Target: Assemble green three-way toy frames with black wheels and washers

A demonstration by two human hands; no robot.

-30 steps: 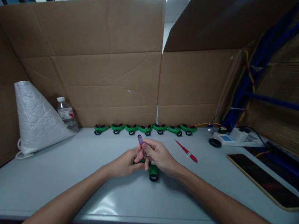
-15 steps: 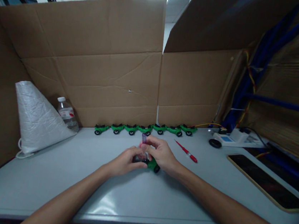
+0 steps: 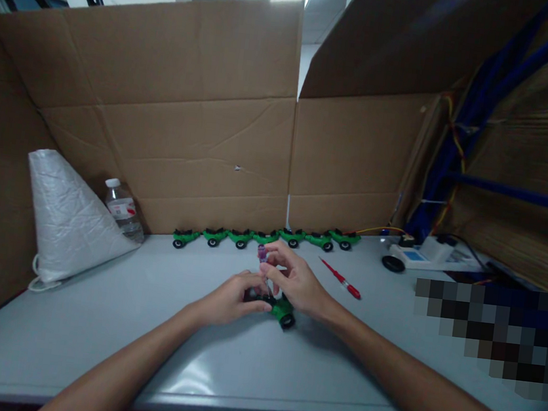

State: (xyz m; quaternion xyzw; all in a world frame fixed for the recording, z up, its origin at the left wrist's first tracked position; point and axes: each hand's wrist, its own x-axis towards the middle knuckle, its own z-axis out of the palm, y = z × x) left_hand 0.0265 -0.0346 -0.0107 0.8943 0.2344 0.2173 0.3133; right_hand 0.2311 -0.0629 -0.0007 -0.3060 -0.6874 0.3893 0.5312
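A green toy car (image 3: 282, 311) with black wheels rests on the grey table (image 3: 142, 322) between my hands. My left hand (image 3: 228, 299) is closed around its left end, holding it down. My right hand (image 3: 295, 284) pinches a small purple-handled screwdriver (image 3: 262, 255) that stands upright with its tip on the car. Part of the car is hidden under my fingers.
A row of several finished green toy cars (image 3: 265, 236) lines the cardboard wall (image 3: 188, 130) at the back. A red screwdriver (image 3: 342, 278) lies to the right. A white bag (image 3: 68, 215) and a water bottle (image 3: 122, 209) stand at the left; a small device with wires (image 3: 417, 253) sits at the right.
The car has been lowered and turned slightly on the table. The purple screwdriver has gone from tilted to upright over the car; both hands shifted a little.
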